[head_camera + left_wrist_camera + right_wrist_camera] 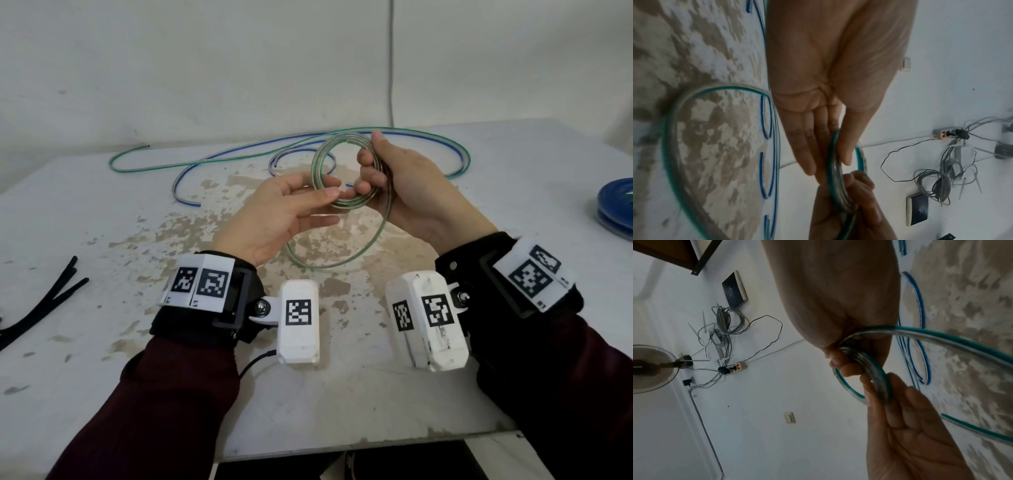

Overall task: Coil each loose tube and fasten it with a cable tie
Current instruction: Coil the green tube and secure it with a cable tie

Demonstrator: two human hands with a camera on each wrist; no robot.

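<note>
Bare table [342,387] is seen near the front edge, with room to pass. The far side is crossed by a loose blue tube [191,174]. Black cable ties [51,301] are laid at the left edge, and blue coils [616,205] at the right.

Power strip [938,133], wall switch [789,417], tangled cables [723,324]
</note>
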